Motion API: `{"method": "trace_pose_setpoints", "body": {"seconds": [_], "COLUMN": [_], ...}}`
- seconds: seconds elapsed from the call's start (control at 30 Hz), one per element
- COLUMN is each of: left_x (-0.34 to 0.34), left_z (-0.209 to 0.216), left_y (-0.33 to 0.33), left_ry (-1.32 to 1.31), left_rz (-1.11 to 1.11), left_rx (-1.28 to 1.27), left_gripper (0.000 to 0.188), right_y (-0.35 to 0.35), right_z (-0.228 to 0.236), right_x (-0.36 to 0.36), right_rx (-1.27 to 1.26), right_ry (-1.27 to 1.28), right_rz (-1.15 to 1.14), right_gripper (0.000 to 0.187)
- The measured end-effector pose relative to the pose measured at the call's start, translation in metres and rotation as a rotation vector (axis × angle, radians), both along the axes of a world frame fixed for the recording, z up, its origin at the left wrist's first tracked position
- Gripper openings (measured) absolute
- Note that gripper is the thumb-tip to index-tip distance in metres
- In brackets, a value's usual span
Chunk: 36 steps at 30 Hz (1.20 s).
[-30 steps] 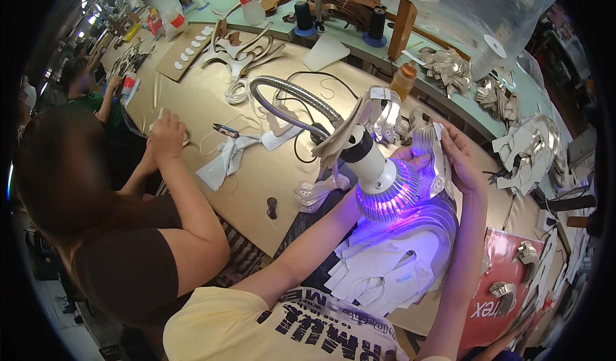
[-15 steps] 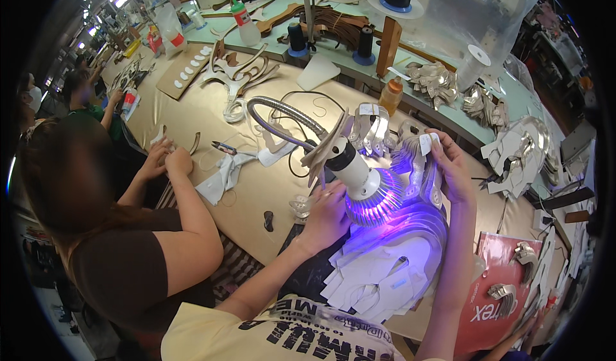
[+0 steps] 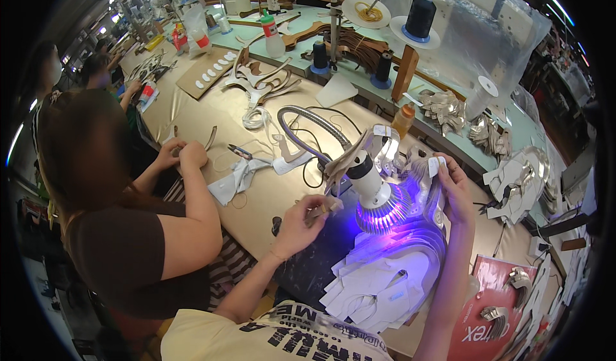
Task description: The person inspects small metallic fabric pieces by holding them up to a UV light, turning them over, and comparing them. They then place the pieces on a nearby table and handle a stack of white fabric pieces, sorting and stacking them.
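My left hand (image 3: 301, 227) is raised left of the lamp, fingers closed around a small pale piece (image 3: 317, 216) whose kind I cannot make out. My right hand (image 3: 454, 191) pinches a small white tag-like piece (image 3: 436, 166) at the upper end of a fanned stack of pale cut pieces (image 3: 378, 290). Over that stack hangs a lamp (image 3: 383, 210) with a ribbed head, casting purple light on the pieces and on a dark board (image 3: 311, 274). Part of the stack is hidden by the lamp.
A bendy metal lamp neck (image 3: 314, 116) arches over the gold-coloured table (image 3: 256, 149). Beyond it stand an amber bottle (image 3: 403, 120) and thread spools (image 3: 382, 68). At left a co-worker (image 3: 141, 232) handles small parts. A red bag (image 3: 487, 316) lies at right.
My left hand has drawn back from behind the lamp toward the left, a small pale piece in its fingers. My right hand stays at the white tag-like piece. The whole view has shifted slightly.
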<state>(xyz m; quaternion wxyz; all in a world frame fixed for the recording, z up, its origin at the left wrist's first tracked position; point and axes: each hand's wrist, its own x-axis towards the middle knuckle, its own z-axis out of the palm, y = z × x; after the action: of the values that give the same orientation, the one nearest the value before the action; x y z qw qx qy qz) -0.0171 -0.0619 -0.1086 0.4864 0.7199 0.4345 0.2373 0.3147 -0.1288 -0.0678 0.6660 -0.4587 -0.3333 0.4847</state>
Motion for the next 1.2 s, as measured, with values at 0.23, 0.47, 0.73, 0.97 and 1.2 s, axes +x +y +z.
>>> {"method": "trace_pose_setpoints", "body": {"seconds": [0.23,0.47,0.73,0.97,1.2], "left_x": [-0.039,-0.036,-0.011,0.023,0.021], "left_z": [0.056,0.111,0.161,0.189,0.186], "left_y": [0.015,0.045,0.08,0.107,0.09], "left_ry": [-0.865,-1.085,-0.988,-0.872,-0.382], "left_rz": [-0.099,-0.09,-0.185,0.041,0.061], "left_rx": [-0.309,-0.112,0.152,0.389,0.494], "left_gripper": [0.061,0.06,0.039,0.027,0.029], "right_y": [0.002,0.006,0.005,0.003,0.004], "right_z": [-0.003,0.0,0.002,0.001,-0.003], "right_x": [0.0,-0.003,-0.006,-0.006,-0.004], "right_rx": [0.048,0.021,0.05,0.042,0.015], "right_ry": [0.024,0.02,0.072,0.053,0.037], "right_rz": [0.03,0.02,0.031,0.023,0.004], "right_gripper": [0.029,0.03,0.028,0.029,0.03]}}
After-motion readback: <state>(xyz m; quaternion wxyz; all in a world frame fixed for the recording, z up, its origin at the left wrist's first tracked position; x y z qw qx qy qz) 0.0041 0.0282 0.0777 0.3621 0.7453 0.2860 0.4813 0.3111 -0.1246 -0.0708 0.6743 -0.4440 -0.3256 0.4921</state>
